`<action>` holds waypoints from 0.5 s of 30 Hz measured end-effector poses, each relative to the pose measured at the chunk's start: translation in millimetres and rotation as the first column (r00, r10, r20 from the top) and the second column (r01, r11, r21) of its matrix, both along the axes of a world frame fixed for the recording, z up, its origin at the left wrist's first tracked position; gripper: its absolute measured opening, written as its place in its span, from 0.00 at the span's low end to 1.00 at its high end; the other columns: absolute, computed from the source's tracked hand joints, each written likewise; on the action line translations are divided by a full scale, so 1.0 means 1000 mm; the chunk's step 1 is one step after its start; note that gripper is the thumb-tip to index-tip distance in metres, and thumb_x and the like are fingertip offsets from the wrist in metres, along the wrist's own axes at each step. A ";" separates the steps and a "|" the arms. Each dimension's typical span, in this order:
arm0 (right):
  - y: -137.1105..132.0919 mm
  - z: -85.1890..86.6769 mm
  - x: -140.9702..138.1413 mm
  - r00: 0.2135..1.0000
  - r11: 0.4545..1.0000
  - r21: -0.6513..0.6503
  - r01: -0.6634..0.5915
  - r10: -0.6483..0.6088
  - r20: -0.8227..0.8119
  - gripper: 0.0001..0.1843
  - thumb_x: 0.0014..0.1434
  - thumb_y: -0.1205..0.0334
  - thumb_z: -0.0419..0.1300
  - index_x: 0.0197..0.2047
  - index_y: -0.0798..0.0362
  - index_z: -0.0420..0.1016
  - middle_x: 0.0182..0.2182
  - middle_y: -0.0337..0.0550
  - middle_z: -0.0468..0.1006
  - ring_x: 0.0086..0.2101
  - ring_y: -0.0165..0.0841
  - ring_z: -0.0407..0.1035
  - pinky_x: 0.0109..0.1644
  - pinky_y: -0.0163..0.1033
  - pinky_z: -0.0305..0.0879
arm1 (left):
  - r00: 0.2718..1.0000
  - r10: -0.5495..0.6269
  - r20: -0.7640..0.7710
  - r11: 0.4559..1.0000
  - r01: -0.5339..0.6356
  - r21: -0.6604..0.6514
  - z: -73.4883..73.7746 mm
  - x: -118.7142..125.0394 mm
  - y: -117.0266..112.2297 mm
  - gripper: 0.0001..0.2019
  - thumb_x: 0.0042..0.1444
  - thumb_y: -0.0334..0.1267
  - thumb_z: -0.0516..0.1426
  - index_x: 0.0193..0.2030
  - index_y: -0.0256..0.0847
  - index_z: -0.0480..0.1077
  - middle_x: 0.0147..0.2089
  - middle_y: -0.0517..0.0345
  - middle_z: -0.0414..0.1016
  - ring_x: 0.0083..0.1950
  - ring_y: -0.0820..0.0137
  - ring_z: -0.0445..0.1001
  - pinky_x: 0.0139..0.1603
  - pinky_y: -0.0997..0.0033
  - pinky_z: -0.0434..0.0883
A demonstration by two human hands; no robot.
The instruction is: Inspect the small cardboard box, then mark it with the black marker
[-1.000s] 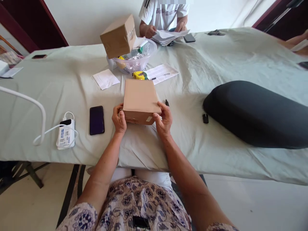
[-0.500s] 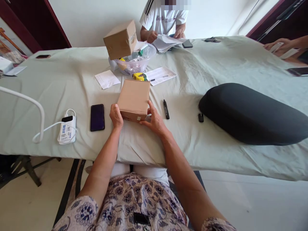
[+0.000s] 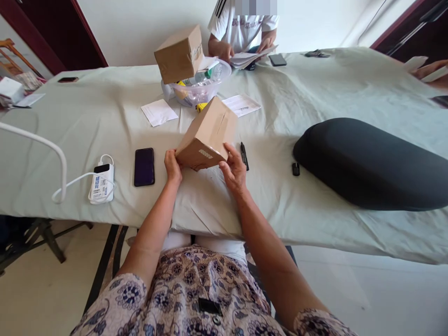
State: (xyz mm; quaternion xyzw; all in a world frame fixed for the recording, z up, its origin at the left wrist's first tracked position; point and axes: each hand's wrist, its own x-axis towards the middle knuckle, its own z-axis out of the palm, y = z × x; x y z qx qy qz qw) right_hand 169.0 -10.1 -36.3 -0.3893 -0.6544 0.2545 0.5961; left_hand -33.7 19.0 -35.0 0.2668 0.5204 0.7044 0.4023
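Note:
A brown cardboard box point(image 3: 210, 130) is tilted above the cloth-covered table, one edge up and a printed mark on its near side. My left hand point(image 3: 173, 167) grips its lower left corner, with part of the fingers hidden behind the box. At the lower right corner, my right hand point(image 3: 235, 169) holds it between thumb and fingers. Just right of that hand lies a black marker point(image 3: 244, 156). A dark phone point(image 3: 144, 167) rests to the left of my left hand. Behind the box, a yellow tape measure point(image 3: 201, 107) is mostly covered.
A plastic basin point(image 3: 224, 77) of bottles stands at the back, with a larger carton point(image 3: 178, 58) on it. A black bike seat point(image 3: 367, 163) and a small black object point(image 3: 296, 169) lie right. A power bank point(image 3: 102, 186) with white cable is left. Across the table, a person point(image 3: 241, 32) handles papers.
The box has been turned and tipped from lying flat to standing on an edge, between both my hands. The view has shifted slightly. The person opposite has moved the papers.

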 end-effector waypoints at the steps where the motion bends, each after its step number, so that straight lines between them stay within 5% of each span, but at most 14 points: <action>1: -0.001 0.001 0.000 1.000 1.000 0.016 0.024 -0.024 -0.019 0.40 0.66 0.30 0.56 0.68 0.50 0.70 0.53 0.54 0.78 0.43 0.41 0.76 0.46 0.47 0.78 | 1.000 -0.012 -0.023 1.000 0.011 -0.016 0.000 0.001 -0.001 0.10 0.64 0.47 0.54 0.41 0.43 0.68 0.33 0.60 0.69 0.32 0.69 0.71 0.31 0.74 0.67; 4: -0.004 0.003 0.000 0.994 0.995 0.027 0.096 -0.095 -0.049 0.34 0.67 0.31 0.54 0.63 0.48 0.73 0.51 0.51 0.78 0.39 0.39 0.74 0.43 0.47 0.77 | 0.975 -0.029 -0.221 0.999 0.032 0.011 0.004 0.003 -0.006 0.10 0.61 0.39 0.57 0.49 0.44 0.70 0.38 0.57 0.77 0.39 0.68 0.77 0.44 0.68 0.74; 7: -0.005 0.005 0.000 0.990 0.991 0.009 0.131 -0.130 -0.056 0.32 0.68 0.32 0.53 0.60 0.47 0.75 0.48 0.49 0.78 0.32 0.34 0.70 0.38 0.46 0.75 | 0.869 -0.030 -0.494 0.980 0.124 0.158 0.009 0.006 -0.013 0.14 0.66 0.48 0.53 0.50 0.43 0.73 0.49 0.49 0.80 0.50 0.64 0.80 0.56 0.63 0.74; 11: -0.002 0.005 -0.002 0.989 0.989 0.019 0.144 -0.144 -0.030 0.33 0.68 0.31 0.53 0.60 0.49 0.75 0.47 0.49 0.78 0.34 0.35 0.70 0.39 0.45 0.74 | 0.771 0.001 -0.637 0.952 0.193 0.235 0.015 0.008 -0.023 0.33 0.66 0.70 0.46 0.48 0.43 0.75 0.47 0.48 0.82 0.51 0.60 0.80 0.53 0.63 0.75; 15: 0.003 0.002 -0.003 0.989 0.989 -0.001 0.150 -0.150 0.010 0.34 0.64 0.35 0.60 0.65 0.47 0.72 0.47 0.49 0.78 0.33 0.34 0.68 0.38 0.44 0.74 | 0.715 -0.012 -0.699 0.950 0.226 0.214 0.017 0.006 -0.027 0.40 0.60 0.77 0.46 0.53 0.41 0.74 0.43 0.48 0.82 0.45 0.60 0.80 0.49 0.64 0.75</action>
